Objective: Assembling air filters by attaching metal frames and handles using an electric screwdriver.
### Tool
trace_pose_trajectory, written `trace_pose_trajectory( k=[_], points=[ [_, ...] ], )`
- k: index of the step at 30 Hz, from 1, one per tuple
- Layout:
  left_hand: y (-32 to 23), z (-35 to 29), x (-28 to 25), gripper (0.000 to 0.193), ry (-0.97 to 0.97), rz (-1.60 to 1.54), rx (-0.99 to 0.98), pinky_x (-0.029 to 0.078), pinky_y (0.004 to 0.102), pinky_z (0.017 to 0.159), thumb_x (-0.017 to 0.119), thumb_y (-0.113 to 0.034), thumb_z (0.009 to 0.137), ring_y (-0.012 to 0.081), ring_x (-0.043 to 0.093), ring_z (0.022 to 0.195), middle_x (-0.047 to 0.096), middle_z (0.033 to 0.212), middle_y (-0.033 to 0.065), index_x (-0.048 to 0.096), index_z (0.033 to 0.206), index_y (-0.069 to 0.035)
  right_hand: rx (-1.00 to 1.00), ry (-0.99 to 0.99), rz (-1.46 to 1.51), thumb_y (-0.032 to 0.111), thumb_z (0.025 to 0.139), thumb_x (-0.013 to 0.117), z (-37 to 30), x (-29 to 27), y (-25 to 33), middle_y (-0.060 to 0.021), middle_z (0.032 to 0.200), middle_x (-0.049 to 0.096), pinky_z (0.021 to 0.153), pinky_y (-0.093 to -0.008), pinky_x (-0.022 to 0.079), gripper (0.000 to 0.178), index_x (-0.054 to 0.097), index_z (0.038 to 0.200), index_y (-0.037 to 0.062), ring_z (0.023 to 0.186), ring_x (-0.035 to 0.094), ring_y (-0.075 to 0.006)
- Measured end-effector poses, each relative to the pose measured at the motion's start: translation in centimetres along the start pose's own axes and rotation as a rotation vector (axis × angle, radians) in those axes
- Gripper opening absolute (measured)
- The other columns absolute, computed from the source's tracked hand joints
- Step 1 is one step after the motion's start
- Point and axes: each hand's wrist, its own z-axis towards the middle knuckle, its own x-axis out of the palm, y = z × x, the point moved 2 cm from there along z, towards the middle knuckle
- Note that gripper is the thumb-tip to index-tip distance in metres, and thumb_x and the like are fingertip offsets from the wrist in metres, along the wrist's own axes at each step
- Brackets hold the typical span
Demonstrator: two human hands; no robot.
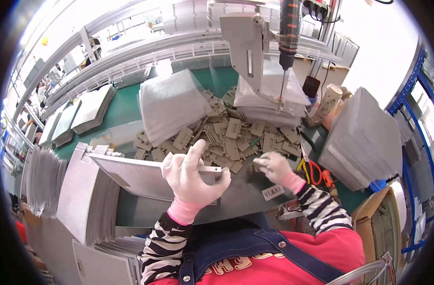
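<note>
There, your left hand (pixel 191 179) pinches an already silver-framed rectangular mesh panel (pixel 137 175) above the grey-green worktop (pixel 243 199), your blurred right hand (pixel 276 169) curls, grip unclear, and heaped beige rectangular plastic pieces (pixel 233 129) suggest plenty left.

Blue rack (pixel 407 81); cardboard box (pixel 364 225)

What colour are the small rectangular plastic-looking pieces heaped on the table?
The pieces are greyish beige, clearest in the head view.
</note>
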Motion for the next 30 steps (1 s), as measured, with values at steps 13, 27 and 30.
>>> trace_pose_trajectory(
  k=[13, 27, 30],
  points=[
    [-3.4, 1.5, 5.3, 0.022, 0.135, -0.156, 0.025, 0.036, 0.0358, 0.074, 0.072, -0.023, 0.057, 0.0195, 0.048, 0.064, 0.048, 0.064, -0.0002, 0.061, 0.073, -0.014, -0.643, -0.355, 1.033, 0.030, 0.089, 0.056, 26.0, -19.8, 8.0, -0.0033, 0.083, 0.053, 0.062, -0.0240, 0.047, 0.044, 0.037, 0.121, 0.0062, 0.072, 0.055, -0.0118],
    [-3.5, 1.5, 5.2, 0.020, 0.048, -0.168, 0.022, 0.037, 0.0356, 0.069, 0.070, -0.020, 0.056, 0.0204, 0.046, 0.060, 0.045, 0.059, 0.0009, 0.051, 0.053, -0.013, 0.088, -0.429, 1.168, 0.031, 0.091, 0.054, 23.7, -20.4, 15.3, 0.0003, 0.080, 0.050, 0.056, -0.0209, 0.043, 0.028, 0.047, 0.102, 0.0071, 0.065, 0.051, -0.0063],
    [-4.5, 1.9, 5.6, 0.020, 0.044, -0.206, 0.035, 0.037, 0.0360, 0.068, 0.070, -0.020, 0.056, 0.0205, 0.047, 0.061, 0.047, 0.060, 0.0008, 0.052, 0.053, -0.013, 0.009, -0.455, 1.002, 0.030, 0.091, 0.054, 24.4, -20.1, 13.3, 0.0001, 0.079, 0.050, 0.057, -0.0214, 0.042, 0.029, 0.047, 0.104, 0.0047, 0.063, 0.049, -0.0066]
  ],
)
